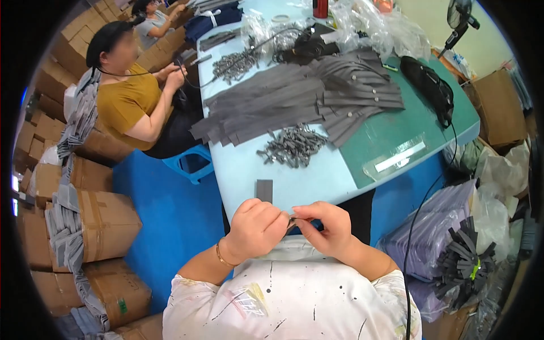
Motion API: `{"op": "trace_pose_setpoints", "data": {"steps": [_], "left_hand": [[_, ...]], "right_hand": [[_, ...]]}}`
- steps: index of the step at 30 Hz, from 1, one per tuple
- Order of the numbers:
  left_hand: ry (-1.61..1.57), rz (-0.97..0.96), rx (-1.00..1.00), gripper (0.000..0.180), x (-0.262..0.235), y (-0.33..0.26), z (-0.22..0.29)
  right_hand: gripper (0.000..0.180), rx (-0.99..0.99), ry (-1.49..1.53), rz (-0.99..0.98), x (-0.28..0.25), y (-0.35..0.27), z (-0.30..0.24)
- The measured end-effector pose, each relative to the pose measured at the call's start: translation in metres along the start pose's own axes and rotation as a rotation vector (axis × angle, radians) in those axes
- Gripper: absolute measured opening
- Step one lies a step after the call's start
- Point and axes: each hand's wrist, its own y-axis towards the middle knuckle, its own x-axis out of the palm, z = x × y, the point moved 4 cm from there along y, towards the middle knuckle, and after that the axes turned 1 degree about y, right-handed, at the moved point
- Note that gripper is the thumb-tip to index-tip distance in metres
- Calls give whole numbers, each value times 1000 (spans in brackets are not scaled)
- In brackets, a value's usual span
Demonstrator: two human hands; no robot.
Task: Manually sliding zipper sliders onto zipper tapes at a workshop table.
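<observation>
Much of the small, dark, shiny piece (292, 221) is being covered in the head view, and its outline and long axis are proving hard to make out. The left hand (256, 229) is curling into a loose fist and meeting the piece from the left; how firmly it is gripping, I cannot tell. The right hand (327, 228) is pinching the piece between thumb and forefinger, in front of the body. Just beyond the left hand, a flat, dark-grey, fabric-like strip (264, 190) is lying on the pale-blue tabletop (241, 175), pointing away from the body, its near end hiding behind the knuckles.
</observation>
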Motion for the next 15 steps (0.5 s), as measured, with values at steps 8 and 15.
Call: {"op": "trace_pose_setpoints", "data": {"steps": [8, 15], "left_hand": [[-231, 45, -35, 21, 11, -14, 1], [-1716, 125, -1253, 21, 42, -11, -31]], "right_hand": [[25, 987, 1162, 51, 44, -34, 76], [24, 272, -362, -57, 19, 38, 113]]}}
